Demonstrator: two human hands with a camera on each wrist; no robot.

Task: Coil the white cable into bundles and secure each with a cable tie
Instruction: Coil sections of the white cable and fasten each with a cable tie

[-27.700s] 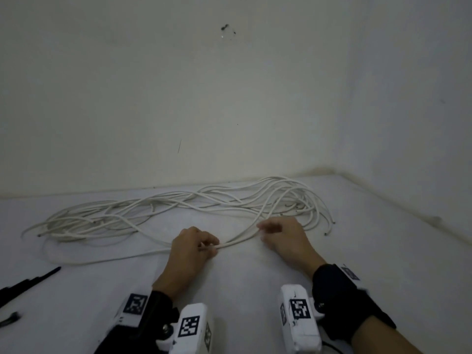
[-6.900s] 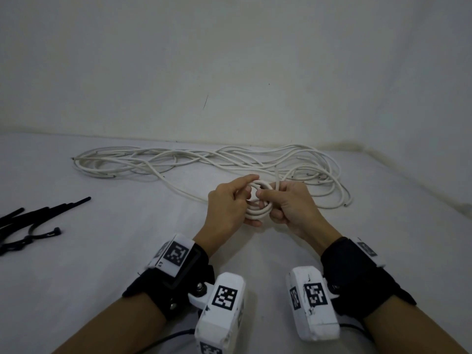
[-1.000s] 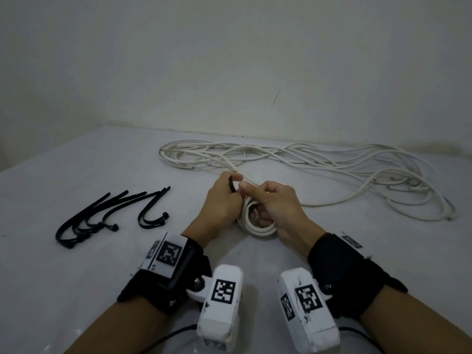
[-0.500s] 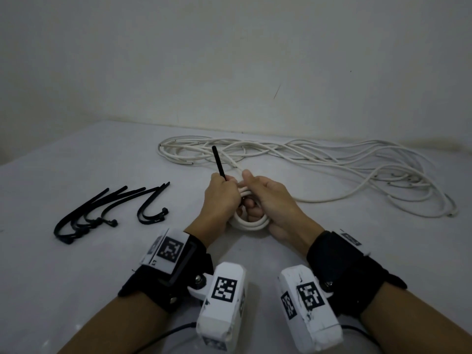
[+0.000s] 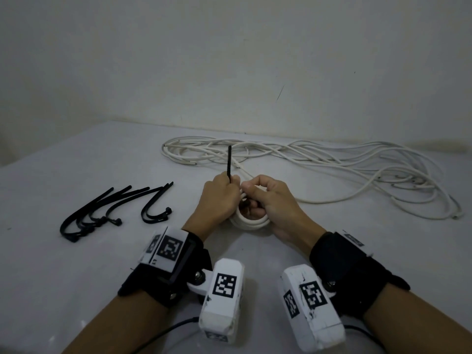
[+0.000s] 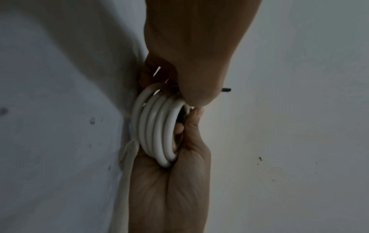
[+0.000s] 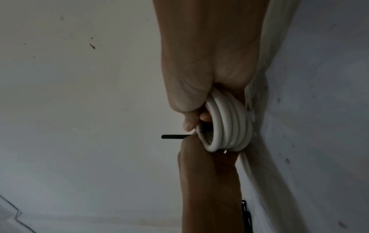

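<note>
Since half a second ago: the cable tie stands taller and more upright above the left hand; both hands otherwise unmoved.

Left hand: fingers curled, pinching the cable tie, tail pointing to 12 o'clock.
Right hand: fingers curled round the coil, pressed against the left hand.
Coil: several white turns, held between both hands at table centre; shown edge-on in the left wrist view.
Loose white cable: sprawled from 12 to 2 o'clock of the hands.
Spare cable ties: black, heaped at 9 o'clock, well apart.
</note>
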